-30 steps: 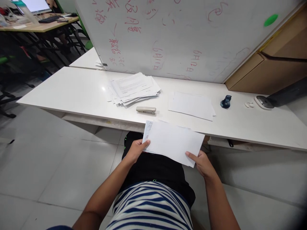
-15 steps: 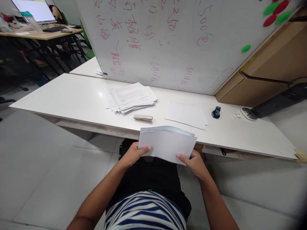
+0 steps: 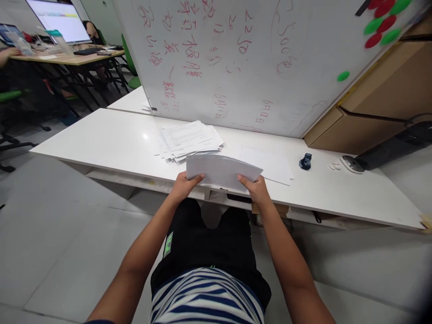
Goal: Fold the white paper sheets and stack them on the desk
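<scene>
Between my two hands is a stack of white paper sheets point(image 3: 221, 172), held on edge above the front edge of the white desk point(image 3: 111, 139). My left hand point(image 3: 185, 184) grips its left end, thumb on the near face. The right end is pinched by my right hand point(image 3: 255, 189), also with the thumb toward me. Behind the held stack lies an untidy pile of printed papers point(image 3: 192, 138). To the right of that, a few flat white sheets point(image 3: 275, 164) rest on the desk, partly covered by the held stack. The stapler seen earlier is hidden now.
A whiteboard point(image 3: 216, 58) with red writing and round magnets stands along the back. On the right are a small dark blue object point(image 3: 305, 161), a round white-rimmed device point(image 3: 352, 164) and cardboard boxes point(image 3: 340, 128). Another desk with a monitor point(image 3: 59, 20) is at far left, with people partly visible.
Both hands have lifted the paper stack up and forward, slightly left, from above my lap to over the desk's edge. It stands more on edge and now blocks the stapler.
</scene>
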A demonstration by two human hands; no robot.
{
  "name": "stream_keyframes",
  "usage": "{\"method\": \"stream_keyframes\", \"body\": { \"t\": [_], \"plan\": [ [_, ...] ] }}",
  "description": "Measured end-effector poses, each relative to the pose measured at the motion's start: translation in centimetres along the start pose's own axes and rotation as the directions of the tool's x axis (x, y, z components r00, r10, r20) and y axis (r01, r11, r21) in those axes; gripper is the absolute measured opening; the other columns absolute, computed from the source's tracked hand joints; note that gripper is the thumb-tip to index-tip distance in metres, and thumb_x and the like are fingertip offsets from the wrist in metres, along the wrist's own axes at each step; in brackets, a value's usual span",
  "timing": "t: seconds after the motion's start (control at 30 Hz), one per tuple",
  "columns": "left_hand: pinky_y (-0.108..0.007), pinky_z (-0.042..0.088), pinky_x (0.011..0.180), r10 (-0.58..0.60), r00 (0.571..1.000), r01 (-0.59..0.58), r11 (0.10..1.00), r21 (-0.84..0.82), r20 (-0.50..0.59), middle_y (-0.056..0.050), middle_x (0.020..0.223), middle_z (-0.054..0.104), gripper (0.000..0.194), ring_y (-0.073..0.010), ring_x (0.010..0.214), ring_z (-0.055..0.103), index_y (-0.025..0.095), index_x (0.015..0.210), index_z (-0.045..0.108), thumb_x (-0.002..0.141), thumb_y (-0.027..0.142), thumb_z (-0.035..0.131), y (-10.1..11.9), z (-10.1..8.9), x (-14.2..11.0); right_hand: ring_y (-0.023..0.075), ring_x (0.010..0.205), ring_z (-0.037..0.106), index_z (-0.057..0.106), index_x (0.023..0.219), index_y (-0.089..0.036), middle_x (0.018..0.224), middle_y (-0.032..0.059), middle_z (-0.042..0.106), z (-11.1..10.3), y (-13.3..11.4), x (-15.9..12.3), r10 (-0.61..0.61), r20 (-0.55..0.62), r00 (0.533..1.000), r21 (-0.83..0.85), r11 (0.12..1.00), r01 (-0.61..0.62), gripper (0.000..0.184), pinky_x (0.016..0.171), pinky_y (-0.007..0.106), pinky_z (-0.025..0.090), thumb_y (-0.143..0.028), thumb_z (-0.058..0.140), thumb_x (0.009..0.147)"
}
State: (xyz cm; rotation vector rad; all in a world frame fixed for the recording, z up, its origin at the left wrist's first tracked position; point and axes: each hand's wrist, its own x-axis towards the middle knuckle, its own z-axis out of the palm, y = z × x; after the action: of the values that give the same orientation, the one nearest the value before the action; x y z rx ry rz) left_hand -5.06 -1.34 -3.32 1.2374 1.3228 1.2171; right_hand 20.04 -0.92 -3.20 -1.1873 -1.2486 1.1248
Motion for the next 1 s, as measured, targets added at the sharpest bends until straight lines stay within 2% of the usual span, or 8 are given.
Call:
{"method": "stream_keyframes", "body": {
  "t": [0.3, 0.43, 0.5, 0.57, 0.67, 0.77, 0.9, 1.0],
  "plan": [
    [-0.033, 0.051, 0.081, 0.049, 0.992, -0.066, 0.986, 0.152, 0.114, -0.008, 0.097, 0.073, 0.041, -0.0267, 0.094, 0.066, 0.016, 0.096, 0.073, 0.072, 0.049, 0.071, 0.2, 0.3, -0.6, 0.0251, 0.094, 0.066, 0.071, 0.091, -0.019, 0.093, 0.0060, 0.073, 1.4, -0.6, -1.4, -0.038, -0.079, 0.996, -0.149, 0.988, 0.026, 0.032, 0.083, 0.037, 0.053, -0.047, 0.068, 0.076],
    [-0.032, 0.050, 0.071, 0.076, 0.973, -0.157, 0.910, 0.383, 0.219, -0.006, 0.085, 0.072, 0.037, -0.0253, 0.082, 0.066, 0.017, 0.089, 0.072, 0.081, 0.051, 0.060, 1.9, 0.4, -2.2, 0.0267, 0.089, 0.067, 0.071, 0.080, -0.018, 0.082, 0.0060, 0.073, -0.9, -0.8, -4.0, 0.006, -0.086, 0.996, -0.320, 0.947, -0.033, 0.031, 0.082, 0.036, 0.054, -0.048, 0.070, 0.074],
    [-0.030, 0.049, 0.069, 0.116, 0.954, -0.236, 0.860, 0.452, 0.277, -0.003, 0.081, 0.070, 0.035, -0.0227, 0.078, 0.065, 0.021, 0.094, 0.071, 0.085, 0.051, 0.056, 3.1, 0.2, -2.9, 0.0276, 0.097, 0.066, 0.071, 0.093, -0.017, 0.092, 0.0077, 0.073, -2.8, -0.7, -6.1, 0.038, -0.217, 0.975, -0.316, 0.943, -0.107, 0.037, 0.086, 0.036, 0.053, -0.046, 0.073, 0.072],
    [-0.028, 0.049, 0.069, 0.184, 0.951, -0.284, 0.838, 0.467, 0.248, -0.001, 0.082, 0.069, 0.034, -0.0194, 0.077, 0.063, 0.023, 0.105, 0.068, 0.090, 0.048, 0.050, 4.0, 0.1, -3.0, 0.0285, 0.099, 0.067, 0.068, 0.103, -0.015, 0.102, 0.0102, 0.073, -4.7, -0.1, -8.0, 0.176, -0.333, 0.927, -0.236, 0.936, -0.262, 0.050, 0.085, 0.036, 0.055, -0.046, 0.078, 0.066],
    [-0.028, 0.048, 0.071, 0.291, 0.945, -0.325, 0.803, 0.499, 0.147, -0.002, 0.090, 0.068, 0.035, -0.0170, 0.079, 0.061, 0.023, 0.111, 0.064, 0.094, 0.045, 0.043, 4.6, 0.5, -1.0, 0.0292, 0.096, 0.069, 0.068, 0.102, -0.013, 0.106, 0.0134, 0.072, -6.5, 1.0, -9.2, 0.418, -0.341, 0.842, -0.064, 0.883, -0.465, 0.052, 0.078, 0.035, 0.059, -0.045, 0.081, 0.062],
    [-0.031, 0.049, 0.077, 0.365, 0.910, -0.409, 0.711, 0.573, 0.196, -0.005, 0.101, 0.068, 0.036, -0.0193, 0.089, 0.061, 0.022, 0.105, 0.064, 0.097, 0.044, 0.036, 4.6, 1.8, 2.9, 0.0278, 0.093, 0.070, 0.068, 0.097, -0.013, 0.107, 0.0141, 0.072, -6.6, 1.6, -8.7, 0.528, -0.321, 0.786, 0.024, 0.834, -0.551, 0.044, 0.075, 0.032, 0.060, -0.040, 0.081, 0.065],
    [-0.046, 0.040, 0.100, 0.387, 0.859, -0.505, 0.541, 0.673, 0.334, -0.010, 0.127, 0.057, 0.038, -0.0293, 0.123, 0.047, 0.022, 0.113, 0.060, 0.094, 0.048, 0.040, 4.0, 3.9, 8.4, 0.0270, 0.096, 0.070, 0.068, 0.099, -0.013, 0.110, 0.0132, 0.071, -5.1, 1.2, -6.9, 0.510, -0.258, 0.820, 0.033, 0.853, -0.520, 0.041, 0.078, 0.032, 0.059, -0.037, 0.079, 0.068],
    [-0.056, 0.021, 0.112, 0.418, 0.836, -0.536, 0.492, 0.686, 0.354, -0.013, 0.156, 0.019, 0.062, -0.0371, 0.144, 0.011, 0.023, 0.135, 0.043, 0.085, 0.058, 0.053, 2.6, 4.7, 10.9, 0.0265, 0.098, 0.069, 0.068, 0.102, -0.013, 0.112, 0.0127, 0.071, -4.0, 0.6, -5.7, 0.485, -0.199, 0.851, -0.006, 0.868, -0.496, 0.041, 0.083, 0.033, 0.058, -0.036, 0.078, 0.070]
  ]
}}
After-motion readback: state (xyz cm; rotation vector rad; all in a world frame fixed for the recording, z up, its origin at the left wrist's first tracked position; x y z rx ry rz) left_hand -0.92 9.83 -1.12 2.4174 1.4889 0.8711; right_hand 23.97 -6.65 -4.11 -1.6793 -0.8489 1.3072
